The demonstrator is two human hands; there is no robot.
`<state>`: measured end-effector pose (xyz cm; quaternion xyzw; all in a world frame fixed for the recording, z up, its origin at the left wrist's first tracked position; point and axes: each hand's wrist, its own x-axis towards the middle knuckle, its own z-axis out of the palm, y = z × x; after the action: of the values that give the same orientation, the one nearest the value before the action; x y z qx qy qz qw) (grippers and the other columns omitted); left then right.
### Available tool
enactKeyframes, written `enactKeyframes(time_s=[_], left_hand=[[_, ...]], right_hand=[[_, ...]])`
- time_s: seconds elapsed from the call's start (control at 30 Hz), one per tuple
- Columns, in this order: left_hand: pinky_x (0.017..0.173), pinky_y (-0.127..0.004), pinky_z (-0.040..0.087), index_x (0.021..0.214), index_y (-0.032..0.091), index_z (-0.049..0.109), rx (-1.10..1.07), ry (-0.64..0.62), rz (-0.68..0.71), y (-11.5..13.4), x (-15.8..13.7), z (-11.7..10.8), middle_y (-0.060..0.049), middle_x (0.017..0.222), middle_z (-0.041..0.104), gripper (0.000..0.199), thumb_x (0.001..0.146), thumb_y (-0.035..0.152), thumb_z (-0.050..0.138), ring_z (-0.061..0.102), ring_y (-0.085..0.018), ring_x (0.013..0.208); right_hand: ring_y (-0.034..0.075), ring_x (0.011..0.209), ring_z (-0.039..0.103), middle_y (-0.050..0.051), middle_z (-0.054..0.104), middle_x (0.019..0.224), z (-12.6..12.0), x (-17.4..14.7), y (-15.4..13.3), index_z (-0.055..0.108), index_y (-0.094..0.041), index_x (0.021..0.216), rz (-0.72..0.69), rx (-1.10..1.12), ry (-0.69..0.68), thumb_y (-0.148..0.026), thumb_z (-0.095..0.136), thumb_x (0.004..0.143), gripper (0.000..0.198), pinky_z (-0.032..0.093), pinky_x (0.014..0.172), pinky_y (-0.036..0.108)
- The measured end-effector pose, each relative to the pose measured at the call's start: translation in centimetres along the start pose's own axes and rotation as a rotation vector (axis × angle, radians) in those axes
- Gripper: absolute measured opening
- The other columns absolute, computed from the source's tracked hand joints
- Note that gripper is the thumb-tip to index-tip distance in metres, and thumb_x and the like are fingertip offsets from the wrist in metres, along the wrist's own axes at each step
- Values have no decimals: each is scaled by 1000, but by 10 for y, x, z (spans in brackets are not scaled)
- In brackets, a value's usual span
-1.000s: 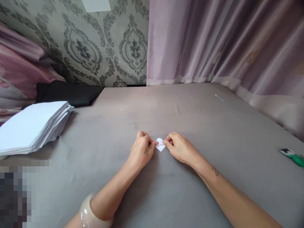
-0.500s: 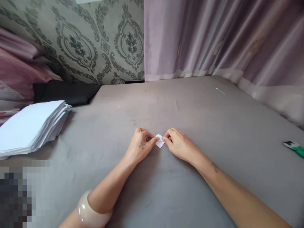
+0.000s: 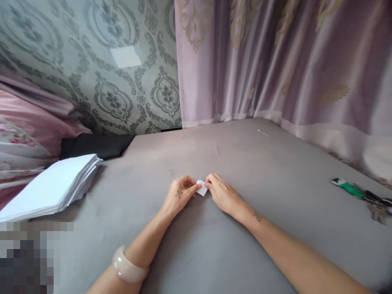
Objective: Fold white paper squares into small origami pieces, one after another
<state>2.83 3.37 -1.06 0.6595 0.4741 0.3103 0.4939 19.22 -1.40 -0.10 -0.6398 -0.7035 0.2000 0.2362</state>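
Observation:
A small folded piece of white paper [image 3: 201, 190] is held between my two hands over the grey-covered surface [image 3: 183, 245], with one corner pointing toward me. My left hand [image 3: 181, 192] pinches its left side between thumb and curled fingers. On the opposite edge, my right hand [image 3: 221, 192] grips the paper with its thumb and fingertips, the other fingers bent. The back edge of the paper is partly covered by my fingertips. A pale glossy bangle [image 3: 130, 267] circles my left forearm.
A thick stack of white sheets [image 3: 58, 183] lies at the left, in front of a folded black item [image 3: 98, 147]. Toward the right edge are a green-and-white object [image 3: 349, 188] and some keys [image 3: 378, 212]. A thin white stick [image 3: 262, 132] lies near the curtain [image 3: 232, 81].
My view has tilted up and shifted right, bringing the keys into sight. Both hands still pinch the folded paper, and the fingers have shifted slightly on it.

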Motion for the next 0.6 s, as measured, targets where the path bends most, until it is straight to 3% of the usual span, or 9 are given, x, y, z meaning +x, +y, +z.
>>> enactKeyframes(time_s=[0.1, 0.2, 0.3, 0.4, 0.5, 0.6], left_hand=[[57, -21, 38, 84, 15, 60, -224, 21, 79, 2, 1, 1, 1, 65, 62, 33, 68, 41, 72, 55, -11, 60], [63, -22, 41, 102, 16, 62, -358, 38, 35, 4, 0, 0, -2, 76, 67, 45, 66, 40, 75, 59, -12, 67], [62, -22, 42, 96, 13, 67, -419, 29, -40, 6, -3, -1, -6, 85, 69, 42, 67, 43, 74, 59, -13, 70], [63, -21, 42, 96, 15, 68, -481, 53, 5, 5, -6, -2, -6, 91, 69, 39, 68, 42, 74, 59, -12, 74], [63, -20, 42, 96, 16, 68, -499, 84, 73, 4, -7, -2, -6, 92, 68, 36, 70, 39, 73, 58, -11, 75], [64, -21, 42, 96, 16, 67, -469, 97, 106, 5, -8, -2, -6, 92, 67, 36, 70, 40, 72, 58, -12, 75]], right_hand=[[14, 75, 53, 2, 57, 84, 1, 1, 2, 47, -20, 86, -65, 163, 64, -25, 34, 94, 17, 38, 68, 26], [14, 75, 54, 0, 57, 80, 3, 5, 1, 50, -21, 83, -101, 340, 155, -30, 40, 91, 16, 40, 71, 27], [14, 74, 57, 1, 59, 78, 4, 9, -1, 54, -20, 91, 19, 714, 173, -42, 48, 86, 23, 44, 63, 26], [15, 75, 59, 5, 62, 83, 1, 9, -4, 61, -16, 95, 191, 1023, 64, -55, 49, 82, 42, 44, 55, 23], [14, 77, 58, 6, 64, 82, -2, 7, -6, 67, -15, 91, 154, 1029, 6, -55, 58, 77, 43, 44, 57, 22], [13, 72, 56, 3, 63, 76, -2, 5, -7, 68, -15, 91, 83, 979, 41, -50, 65, 73, 39, 43, 58, 22]])
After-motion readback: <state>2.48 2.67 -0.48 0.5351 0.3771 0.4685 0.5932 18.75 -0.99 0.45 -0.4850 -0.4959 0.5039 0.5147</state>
